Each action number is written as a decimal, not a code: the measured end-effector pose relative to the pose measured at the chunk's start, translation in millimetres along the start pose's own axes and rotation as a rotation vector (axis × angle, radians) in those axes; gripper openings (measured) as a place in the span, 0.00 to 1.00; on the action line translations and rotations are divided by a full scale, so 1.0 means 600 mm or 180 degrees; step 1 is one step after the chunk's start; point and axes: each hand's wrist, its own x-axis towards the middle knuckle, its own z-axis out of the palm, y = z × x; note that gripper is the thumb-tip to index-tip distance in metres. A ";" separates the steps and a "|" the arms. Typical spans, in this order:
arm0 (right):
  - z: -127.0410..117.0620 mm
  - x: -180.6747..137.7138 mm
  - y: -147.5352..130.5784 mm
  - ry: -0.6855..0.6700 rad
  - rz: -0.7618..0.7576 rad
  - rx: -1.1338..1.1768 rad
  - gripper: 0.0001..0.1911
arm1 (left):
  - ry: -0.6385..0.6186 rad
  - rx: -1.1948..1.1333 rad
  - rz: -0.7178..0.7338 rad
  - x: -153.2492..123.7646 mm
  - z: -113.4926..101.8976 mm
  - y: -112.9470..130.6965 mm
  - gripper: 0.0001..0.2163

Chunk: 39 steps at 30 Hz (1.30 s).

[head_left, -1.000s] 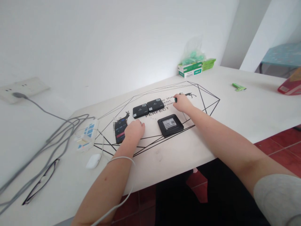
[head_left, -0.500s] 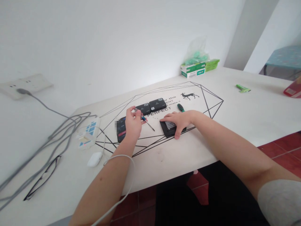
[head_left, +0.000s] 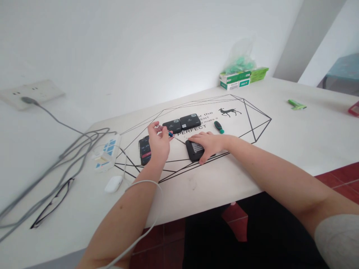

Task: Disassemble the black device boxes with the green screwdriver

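My left hand (head_left: 158,141) is raised a little above the white table (head_left: 294,138) and pinches a thin screwdriver (head_left: 174,136) with a blue band, its metal shaft slanting down to the right. My right hand (head_left: 206,143) lies flat, fingers stretched, on a black square device (head_left: 191,153) with a label on its top. The screwdriver's tip is close to that device's left corner. Two more black devices (head_left: 181,124) lie side by side just behind. A green-handled screwdriver (head_left: 218,127) rests to the right of them. A black phone (head_left: 145,150) with a lit screen lies beside my left hand.
A power strip (head_left: 106,154) with grey cables (head_left: 56,168) sits at the left, with a white earbud case (head_left: 113,184) and black glasses (head_left: 50,209) nearer me. Green and white boxes (head_left: 241,76) stand by the wall. A green object (head_left: 296,104) lies far right.
My left hand picked the thin screwdriver up from the table. My right hand left the green-handled screwdriver, moved onto the black square device and slid it slightly left.
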 end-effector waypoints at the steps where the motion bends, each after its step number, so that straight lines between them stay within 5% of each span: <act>1: 0.000 0.000 0.000 -0.0008 -0.0003 -0.0006 0.64 | -0.0003 -0.0003 0.0019 0.000 0.000 -0.001 0.16; 18: -0.004 -0.003 -0.010 0.0019 -0.0021 -0.0069 0.63 | -0.0293 0.0624 0.1239 -0.038 0.007 0.006 0.26; 39: -0.005 -0.002 -0.012 -0.0047 -0.0053 -0.0115 0.62 | -0.0134 -0.0639 -0.1087 -0.005 0.015 -0.039 0.46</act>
